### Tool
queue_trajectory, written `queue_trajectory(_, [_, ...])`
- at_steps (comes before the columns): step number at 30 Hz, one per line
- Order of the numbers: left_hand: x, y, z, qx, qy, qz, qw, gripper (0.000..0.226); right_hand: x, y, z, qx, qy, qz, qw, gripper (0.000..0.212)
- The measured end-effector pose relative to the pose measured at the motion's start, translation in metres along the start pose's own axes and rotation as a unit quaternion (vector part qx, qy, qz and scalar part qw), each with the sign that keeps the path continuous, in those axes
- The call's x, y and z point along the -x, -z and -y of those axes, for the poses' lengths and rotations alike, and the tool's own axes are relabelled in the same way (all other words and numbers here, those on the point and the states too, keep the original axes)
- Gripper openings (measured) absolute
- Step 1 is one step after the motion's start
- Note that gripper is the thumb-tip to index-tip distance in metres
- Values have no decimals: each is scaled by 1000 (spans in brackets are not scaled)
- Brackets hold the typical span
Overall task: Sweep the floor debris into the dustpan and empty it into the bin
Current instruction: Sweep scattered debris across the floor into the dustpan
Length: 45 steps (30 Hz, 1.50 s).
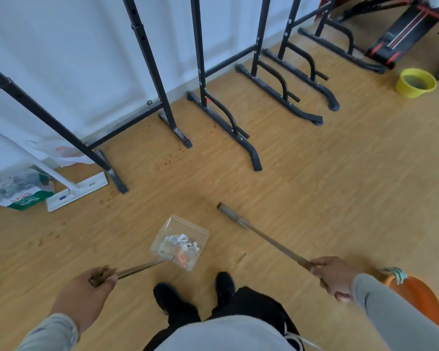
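Observation:
A clear plastic dustpan sits on the wooden floor just ahead of my feet, with white scraps and an orange piece of debris inside. My left hand is shut on the end of the dustpan's long metal handle. My right hand is shut on the broom stick, which slants up and left to the narrow broom head on the floor, to the right of the dustpan and apart from it.
Black metal rack stands line the white wall ahead. A flat white mop and plastic bags lie at the left. A yellow bucket stands far right. An orange basin sits behind my right arm.

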State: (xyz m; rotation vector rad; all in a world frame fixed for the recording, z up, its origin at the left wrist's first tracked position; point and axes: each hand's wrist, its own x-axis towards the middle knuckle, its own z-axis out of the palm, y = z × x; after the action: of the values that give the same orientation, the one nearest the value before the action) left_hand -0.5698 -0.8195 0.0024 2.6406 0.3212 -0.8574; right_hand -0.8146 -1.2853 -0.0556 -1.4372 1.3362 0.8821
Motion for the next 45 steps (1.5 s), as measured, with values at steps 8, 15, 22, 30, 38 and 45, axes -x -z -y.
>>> queue_trajectory(8, [-6, 0, -8, -2, -9, -3, 1000, 20, -38, -18, 40, 63, 29, -66, 995, 33])
queue_trajectory(15, [-18, -1, -10, -56, -55, 2, 997, 28, -53, -106, 65, 246, 30, -34, 968, 61])
queue_trajectory(22, [-59, -1, 14, -116, -87, 61, 988, 34, -3, -148, 22, 376, 32, -7, 926, 94])
queue_trajectory(30, [-115, -25, 28, -182, -154, 142, 961, 35, 56, -126, -12, 132, 5, -58, 990, 44])
queue_trajectory(38, [-123, -65, 33, -232, -182, 161, 942, 17, 47, -162, 23, 66, -37, -69, 995, 24])
queue_trajectory(45, [-134, -68, 36, -226, -177, 130, 949, 18, -31, -266, 45, 203, -62, -53, 976, 69])
